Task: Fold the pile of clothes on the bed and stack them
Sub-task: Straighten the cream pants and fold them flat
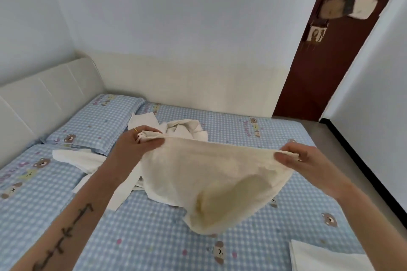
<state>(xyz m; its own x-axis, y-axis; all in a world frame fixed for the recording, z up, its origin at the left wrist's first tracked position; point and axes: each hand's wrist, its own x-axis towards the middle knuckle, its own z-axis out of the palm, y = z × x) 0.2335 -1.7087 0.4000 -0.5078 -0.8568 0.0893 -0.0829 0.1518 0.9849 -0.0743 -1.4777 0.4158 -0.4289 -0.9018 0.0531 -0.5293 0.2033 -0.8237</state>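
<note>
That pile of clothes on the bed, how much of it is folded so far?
Done: a folded white stack lies at the bed's near right corner. In hand: the left hand and right hand pinch the top edge of a cream cloth, held up and spread, not yet folded. Left: a rumpled white pile behind it.
</note>
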